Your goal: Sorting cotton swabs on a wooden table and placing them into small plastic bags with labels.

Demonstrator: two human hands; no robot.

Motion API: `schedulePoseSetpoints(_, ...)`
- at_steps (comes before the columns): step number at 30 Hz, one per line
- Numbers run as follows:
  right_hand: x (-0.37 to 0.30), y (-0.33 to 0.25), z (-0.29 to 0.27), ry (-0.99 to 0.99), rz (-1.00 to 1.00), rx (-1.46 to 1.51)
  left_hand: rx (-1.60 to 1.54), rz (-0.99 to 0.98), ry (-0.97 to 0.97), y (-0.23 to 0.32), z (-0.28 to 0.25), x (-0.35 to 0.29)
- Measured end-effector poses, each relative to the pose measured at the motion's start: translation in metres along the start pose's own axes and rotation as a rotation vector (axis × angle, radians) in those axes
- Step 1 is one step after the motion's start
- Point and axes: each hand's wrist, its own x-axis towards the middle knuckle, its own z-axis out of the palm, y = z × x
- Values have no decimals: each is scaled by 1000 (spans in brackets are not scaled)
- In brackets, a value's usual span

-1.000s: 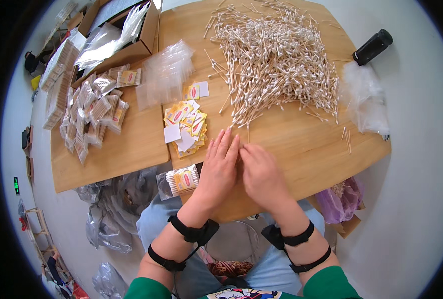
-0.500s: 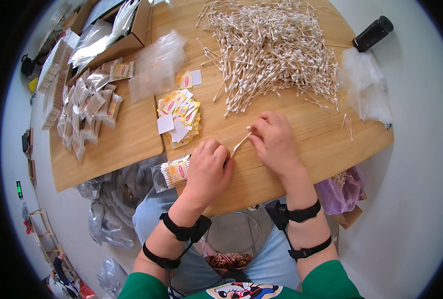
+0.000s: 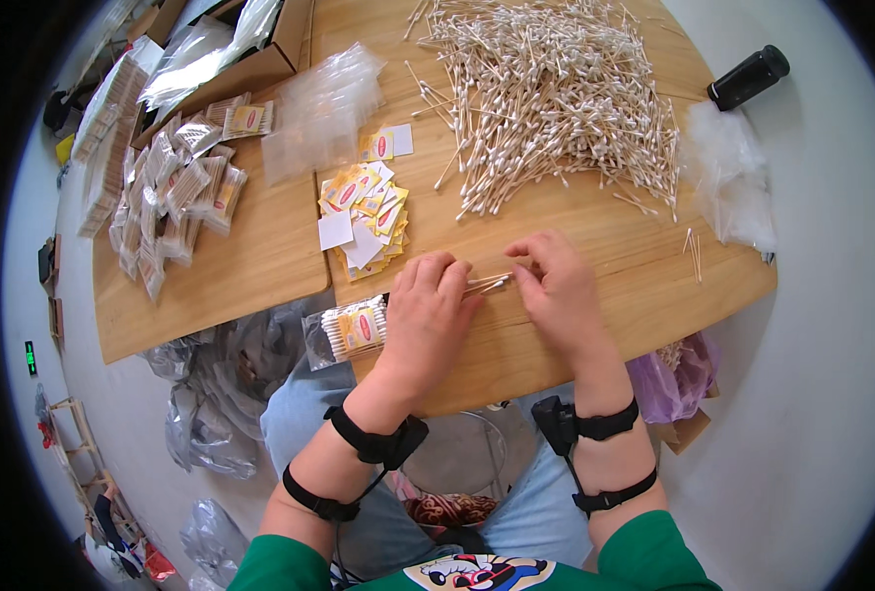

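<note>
At the front of the wooden table, my left hand (image 3: 428, 310) is curled around a few cotton swabs (image 3: 487, 284). Their white tips stick out on its right, while their other ends are hidden under the fingers. My right hand (image 3: 564, 300) is closed in a pinch, thumb and forefinger at the end of one of these swabs. Beside my left hand's outer edge lies a clear packet of cotton swabs (image 3: 354, 330) with a yellow and white card. A big loose heap of cotton swabs (image 3: 566, 108) spreads over the table's far side.
Left of centre lies a pile of cards (image 3: 364, 222), with flat clear bags (image 3: 324, 118) behind it. Filled packets (image 3: 176, 192) are heaped at the left by a cardboard box (image 3: 285, 44). A black bottle (image 3: 748, 77) and crumpled clear plastic (image 3: 733, 177) are at the right.
The swabs at my left hand now show several tips side by side, where one slanted swab stood out before. My right hand has lowered slightly, and the whole view has shifted a little.
</note>
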Motion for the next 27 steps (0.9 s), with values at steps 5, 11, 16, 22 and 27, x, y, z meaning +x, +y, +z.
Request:
schedulePoseSetpoints(5,1,4,1,-129,-109,-16,14,-24,-89,-4,3,-3)
schedulePoseSetpoints(11,15,-3,17,-54,-59,50,-30,-17,-5,-4,3,-2)
schedulePoseSetpoints(16,26,0,28,53,-217,-280,-84,50,-84,-1,3,-2)
schedulePoseSetpoints(22,19,18,4,62,1,-353,-169,-20,-44,1,1,-2)
schedulePoseSetpoints(27,10,23,-5,74,108,-114,-394,-226,15,7,2,-7)
